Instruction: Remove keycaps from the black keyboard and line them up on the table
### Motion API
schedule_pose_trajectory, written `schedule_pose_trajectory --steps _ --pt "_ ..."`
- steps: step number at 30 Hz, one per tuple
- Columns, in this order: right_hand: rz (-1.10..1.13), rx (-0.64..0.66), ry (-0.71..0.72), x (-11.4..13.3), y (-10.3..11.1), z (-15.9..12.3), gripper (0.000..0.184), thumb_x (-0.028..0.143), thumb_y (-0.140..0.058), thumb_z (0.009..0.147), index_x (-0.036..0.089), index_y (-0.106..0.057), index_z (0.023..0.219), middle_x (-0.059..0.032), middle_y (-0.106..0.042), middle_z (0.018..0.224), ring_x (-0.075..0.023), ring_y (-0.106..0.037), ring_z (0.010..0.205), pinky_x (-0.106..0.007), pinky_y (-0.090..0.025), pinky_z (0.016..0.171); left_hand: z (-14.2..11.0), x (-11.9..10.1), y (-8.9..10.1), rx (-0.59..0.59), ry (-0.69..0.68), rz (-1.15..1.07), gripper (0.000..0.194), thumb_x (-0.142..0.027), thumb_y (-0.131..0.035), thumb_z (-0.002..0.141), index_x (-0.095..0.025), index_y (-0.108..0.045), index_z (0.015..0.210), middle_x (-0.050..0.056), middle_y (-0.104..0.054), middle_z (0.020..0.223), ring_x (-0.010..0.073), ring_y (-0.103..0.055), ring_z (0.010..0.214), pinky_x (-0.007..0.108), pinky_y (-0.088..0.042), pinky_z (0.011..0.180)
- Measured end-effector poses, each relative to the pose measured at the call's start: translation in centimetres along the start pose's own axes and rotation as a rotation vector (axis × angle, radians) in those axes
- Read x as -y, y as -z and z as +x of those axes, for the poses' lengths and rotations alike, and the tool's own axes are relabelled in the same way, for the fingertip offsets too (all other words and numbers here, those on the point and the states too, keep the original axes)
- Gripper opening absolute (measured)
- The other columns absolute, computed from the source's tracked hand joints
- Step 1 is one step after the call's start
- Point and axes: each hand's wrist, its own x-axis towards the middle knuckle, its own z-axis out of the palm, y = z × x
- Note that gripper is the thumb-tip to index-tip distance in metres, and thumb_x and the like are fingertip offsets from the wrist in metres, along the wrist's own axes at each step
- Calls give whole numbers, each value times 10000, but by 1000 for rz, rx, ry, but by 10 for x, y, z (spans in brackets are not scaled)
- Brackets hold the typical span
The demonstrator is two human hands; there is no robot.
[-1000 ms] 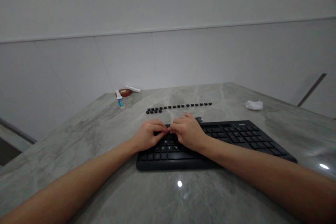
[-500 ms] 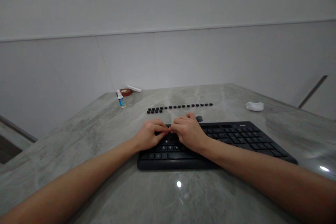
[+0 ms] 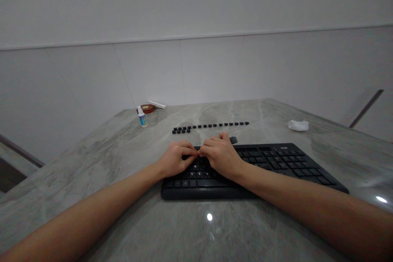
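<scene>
A black keyboard [image 3: 211,193] lies on the grey marbled tabletop, its right end angled toward me. My left hand [image 3: 178,157] rests over its upper left part, thumb and forefinger closed in a pinch. Directly beside it is my right hand [image 3: 220,153], fingers bent and closed, its fingertips meeting the left ones above the keys. Whatever lies between the fingertips is too small and hidden to make out. Beyond the keyboard, several loose black keycaps [image 3: 214,125] form a long row, with a short second row at its left end. A dark, brush-like piece [image 3: 233,140] shows just behind my right hand.
At the back left stands a small white and blue spray bottle [image 3: 143,118], near a reddish-brown case [image 3: 147,109] and a white strip [image 3: 157,105]. A crumpled white wad [image 3: 298,125] lies at the right. A pale wall [image 3: 215,69] closes off the table's far edge.
The view has shifted very slightly. Both hands stay pinched together at the same spot on the keyboard, and the keycaps lie as before.
</scene>
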Motion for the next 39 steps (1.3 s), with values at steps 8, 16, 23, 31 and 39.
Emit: schedule_pose_trajectory --steps 8,16,23,31,39 --pt "-6 -27 -31 2 0 -1 207 150 -536 872 195 -652 707 2 -652 714 -141 -465 688 -358 -171 756 0 3 -1 14 11 -28 170 -190 -578 872 -197 -747 898 33 -702 856 146 -645 799 267 -522 761" --pt "20 -31 -17 1 -1 -1 202 160 -544 885 204 -667 730 11 -655 720 -139 -474 696 -356 -168 756 0 4 -1 15 1 -16 169 -182 -585 870 -190 -751 901 33 -693 842 138 -636 780 253 -509 741" --pt "24 -41 -24 1 -2 -1 208 156 -539 884 198 -666 725 6 -659 725 -136 -477 701 -350 -172 765 0 3 -1 18 9 -20 173 -195 -577 875 -200 -750 887 30 -696 838 141 -639 768 260 -513 725" --pt "48 -17 -56 4 3 0 181 132 -566 819 176 -650 665 -4 -665 677 -126 -512 660 -342 -194 742 0 2 0 16 12 -35 176 -198 -575 874 -209 -748 906 27 -697 844 136 -641 769 256 -516 730" --pt "70 107 -269 6 1 6 106 192 -621 752 218 -692 679 -9 -689 630 -144 -533 577 -345 -268 722 0 4 0 33 13 -64 180 -189 -568 878 -187 -745 911 41 -705 871 141 -650 791 255 -518 748"
